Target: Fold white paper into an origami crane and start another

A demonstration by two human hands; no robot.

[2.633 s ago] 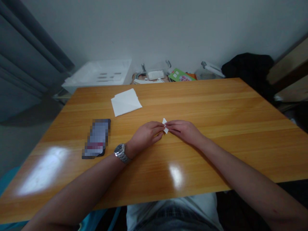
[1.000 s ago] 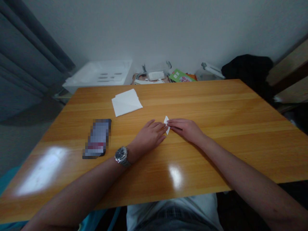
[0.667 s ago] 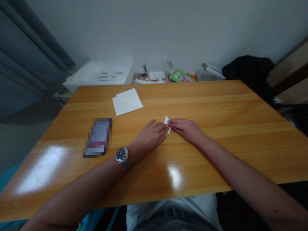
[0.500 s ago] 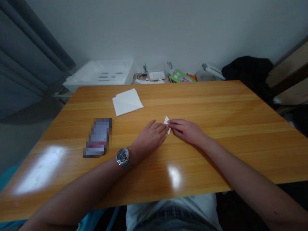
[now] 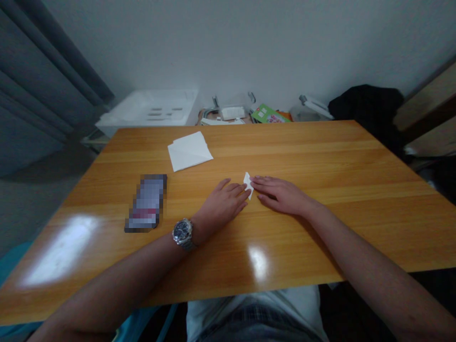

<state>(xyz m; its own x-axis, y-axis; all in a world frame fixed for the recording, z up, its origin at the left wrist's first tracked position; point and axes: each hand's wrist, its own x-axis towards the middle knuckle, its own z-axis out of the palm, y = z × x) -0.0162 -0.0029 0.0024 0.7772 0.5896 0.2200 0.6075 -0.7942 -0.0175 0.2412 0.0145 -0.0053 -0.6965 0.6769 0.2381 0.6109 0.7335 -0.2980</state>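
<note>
A small folded piece of white paper (image 5: 248, 182) lies on the wooden table (image 5: 306, 152), pointed at its far and near ends. My left hand (image 5: 228, 199) rests palm down, fingers stretched out, with its fingertips on the paper's left side. From the right, my right hand (image 5: 278, 192) reaches in with fingers extended, their tips touching the paper's right edge and the thumb apart below. Parts of the paper are covered by fingertips. A metal watch (image 5: 183, 232) is on my left wrist.
Several white sheets (image 5: 190, 151) lie stacked toward the back left. A phone (image 5: 147, 202) with a blurred screen is left of my left hand. Beyond the far edge stand a white plastic tray (image 5: 164, 107), a green booklet (image 5: 269, 115) and a dark cloth heap (image 5: 366, 104).
My right hand has drawn back slightly to the right and its fingers have flattened, so more of the paper shows. My left hand has hardly moved.
</note>
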